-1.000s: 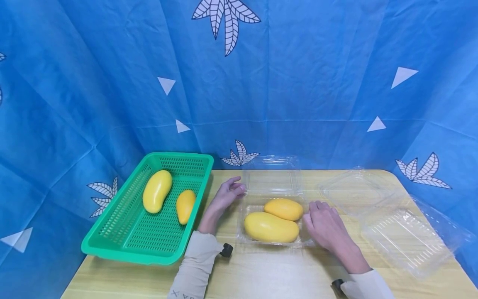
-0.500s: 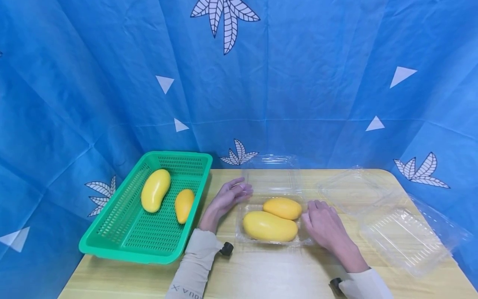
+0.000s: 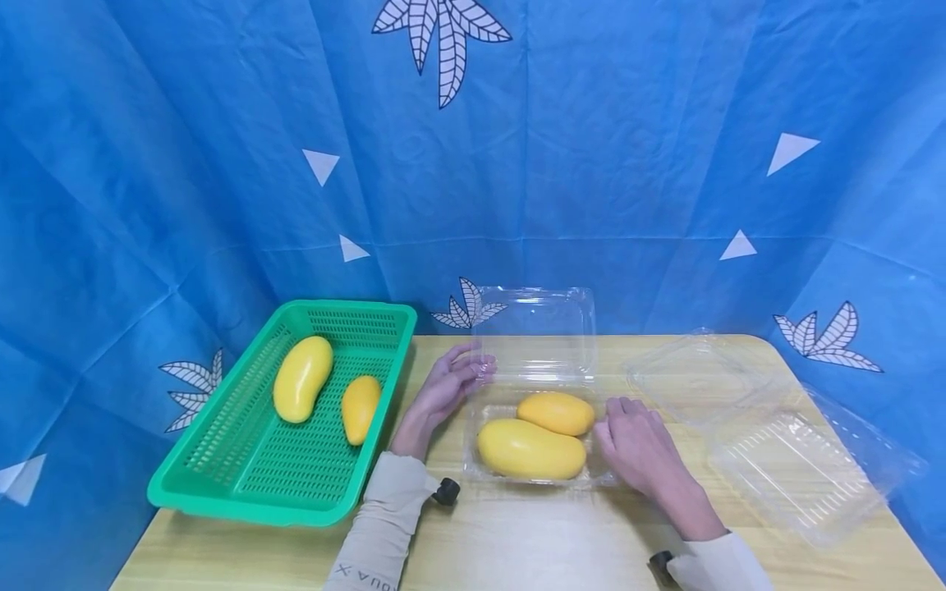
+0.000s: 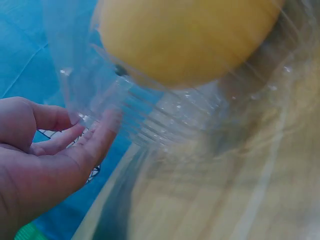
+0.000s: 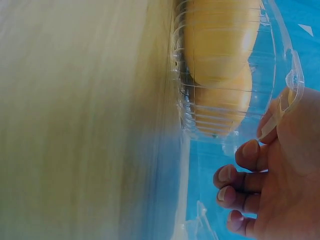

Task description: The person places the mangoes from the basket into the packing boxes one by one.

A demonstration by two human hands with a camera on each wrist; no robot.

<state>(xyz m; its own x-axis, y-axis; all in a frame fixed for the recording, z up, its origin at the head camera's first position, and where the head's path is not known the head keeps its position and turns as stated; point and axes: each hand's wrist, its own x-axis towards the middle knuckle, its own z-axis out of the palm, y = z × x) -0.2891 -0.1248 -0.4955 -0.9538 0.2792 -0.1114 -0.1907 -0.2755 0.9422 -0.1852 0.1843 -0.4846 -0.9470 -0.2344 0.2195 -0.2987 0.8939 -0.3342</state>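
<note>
A clear plastic clamshell container (image 3: 473, 469) stands on the table with two yellow mangoes side by side in its base, a larger mango (image 3: 530, 450) in front and a smaller mango (image 3: 556, 413) behind. Its lid (image 3: 534, 338) is tilted up at the back. My left hand (image 3: 442, 387) pinches the clear plastic at the left, near the hinge; the left wrist view shows thumb and fingers meeting at its edge. At the right side, my right hand (image 3: 641, 443) holds the container's rim between thumb and forefinger, its other fingers curled, as the right wrist view shows.
A green plastic basket (image 3: 247, 502) with two more mangoes, one large (image 3: 303, 379) and one small (image 3: 360, 409), stands on the left. Another open clear container (image 3: 798, 472) lies at the right. A blue patterned curtain (image 3: 517, 164) hangs behind the wooden table (image 3: 510, 550).
The lid has swung up from lying back behind the base. My left hand has shifted slightly to the right onto the plastic; the right hand stays at the rim.
</note>
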